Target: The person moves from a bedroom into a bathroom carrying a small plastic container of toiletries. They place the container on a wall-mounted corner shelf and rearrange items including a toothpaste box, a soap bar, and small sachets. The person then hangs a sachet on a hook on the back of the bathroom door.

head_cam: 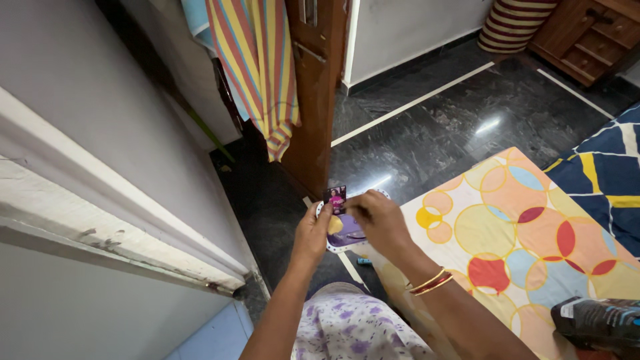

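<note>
Fingers of the right hand (pixel 379 220) pinch a small dark sachet (pixel 335 198) (unopened, apparently); the left hand (pixel 312 233) grips a purple card (pixel 343 237).

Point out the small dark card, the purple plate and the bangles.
card (pixel 335 197), head view, middle of its dark face.
plate (pixel 344 238), head view, bare purple part between the hands.
bangles (pixel 431 282), head view, bands on the right wrist.
</note>
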